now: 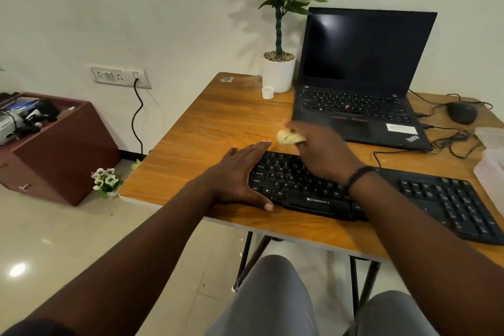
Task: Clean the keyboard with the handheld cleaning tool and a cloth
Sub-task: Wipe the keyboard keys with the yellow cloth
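A black Zebronics keyboard [381,194] lies across the front of the wooden table [207,128]. My left hand [240,172] lies flat with straight fingers against the keyboard's left end, thumb along its front edge. My right hand [321,150] hovers over the keyboard's upper left keys and grips a crumpled pale yellow cloth [289,137], which is slightly blurred. No handheld cleaning tool shows in the view.
An open black laptop [362,82] stands behind the keyboard. A potted plant [278,68] and a small white cap [267,92] sit at the back. A mouse [462,112] with cables lies right, clear plastic containers [491,161] at the right edge.
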